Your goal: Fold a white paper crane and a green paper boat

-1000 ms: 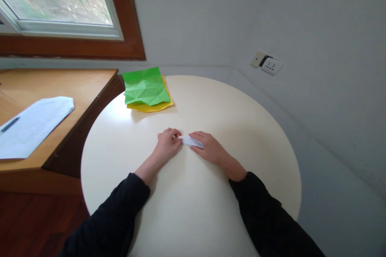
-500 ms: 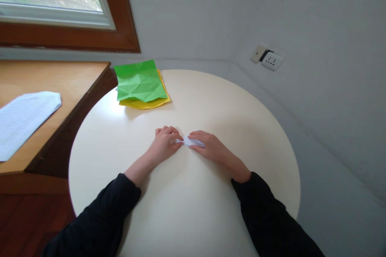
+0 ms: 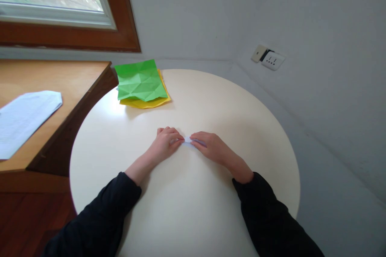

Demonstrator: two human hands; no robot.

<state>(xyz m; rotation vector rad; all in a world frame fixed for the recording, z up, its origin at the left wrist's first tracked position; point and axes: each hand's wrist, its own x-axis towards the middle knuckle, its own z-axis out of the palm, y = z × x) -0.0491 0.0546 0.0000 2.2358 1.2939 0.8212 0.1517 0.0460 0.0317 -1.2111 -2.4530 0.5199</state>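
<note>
A small folded piece of white paper (image 3: pixel 187 140) lies between my hands, low over the middle of the round table. My left hand (image 3: pixel 165 143) pinches its left end between thumb and fingers. On the other side, my right hand (image 3: pixel 210 145) has its thumb and fingers closed on the right end. Only a short middle stretch of the paper shows; the fingers cover most of the rest, so its folded shape is hard to make out.
Creased green paper (image 3: pixel 140 80) lies on yellow paper (image 3: pixel 144 104) at the far left of the white round table (image 3: pixel 193 204). A wooden desk (image 3: pixel 81 74) at left holds a folded white sheet (image 3: pixel 30 118). A wall socket (image 3: pixel 273 60) is at the back right.
My right fingers have closed further over the paper's right end and shifted slightly right, so less of it shows. My left hand keeps its pinch almost in place.
</note>
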